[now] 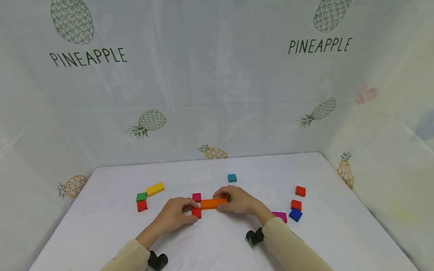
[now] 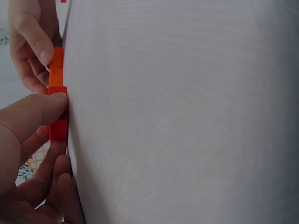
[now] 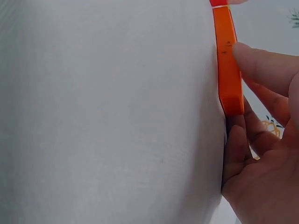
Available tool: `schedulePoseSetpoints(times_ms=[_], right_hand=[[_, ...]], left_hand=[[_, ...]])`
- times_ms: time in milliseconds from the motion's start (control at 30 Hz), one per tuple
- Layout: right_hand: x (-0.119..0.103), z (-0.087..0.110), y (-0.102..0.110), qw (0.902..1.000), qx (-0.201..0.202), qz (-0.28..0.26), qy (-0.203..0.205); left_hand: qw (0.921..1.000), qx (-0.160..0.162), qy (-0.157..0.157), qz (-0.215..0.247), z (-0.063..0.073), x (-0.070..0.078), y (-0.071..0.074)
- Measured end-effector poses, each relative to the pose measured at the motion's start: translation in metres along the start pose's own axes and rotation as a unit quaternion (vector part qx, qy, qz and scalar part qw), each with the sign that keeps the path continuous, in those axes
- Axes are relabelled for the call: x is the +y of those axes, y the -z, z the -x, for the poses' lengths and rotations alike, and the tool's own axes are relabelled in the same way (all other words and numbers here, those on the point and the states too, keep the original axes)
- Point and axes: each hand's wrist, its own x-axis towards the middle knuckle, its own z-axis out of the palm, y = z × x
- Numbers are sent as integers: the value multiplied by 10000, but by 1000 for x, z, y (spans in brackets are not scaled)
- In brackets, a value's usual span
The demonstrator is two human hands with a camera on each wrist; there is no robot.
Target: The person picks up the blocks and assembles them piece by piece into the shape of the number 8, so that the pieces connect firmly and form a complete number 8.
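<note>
Orange block [image 1: 211,203]: lies on the white table [image 1: 93,234] around its middle, long side running left to right.
Red block [image 1: 196,213]: just beside the orange block's left end, set a little nearer; I cannot tell whether their faces fully touch.
Pink block [image 1: 197,197]: by the orange block's far left corner, farther off than the red block.
Left hand [image 1: 175,213]: thumb on the near side and a fingertip behind, pinching the red block; the other fingers are bent.
Right hand [image 1: 240,201]: pinches the orange block near its right end, thumb on the near side, fingers reaching round the far side.
Steadying: the step looks like setting red against orange; best hold orange firm and nudge only red, with light, level pressure.
Fingertip room: the left fingertips sit between red and pink, so lifting them straight up seems safest; a sideways slip could knock pink.
Outlying blocks: a yellow block [image 1: 155,189] lies far left, a blue block [image 1: 295,214] to the right, both well apart.
</note>
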Motion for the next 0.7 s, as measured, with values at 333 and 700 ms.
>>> schedulePoseSetpoints(times_ms=[333,700], right_hand=[[6,-2,5,9999,-101,-28,78],[4,3,23,9995,-227,60,229]], left_hand=[[10000,15,36,17,-2,-4,-1],[10000,-31,-4,14,-1,-4,1]])
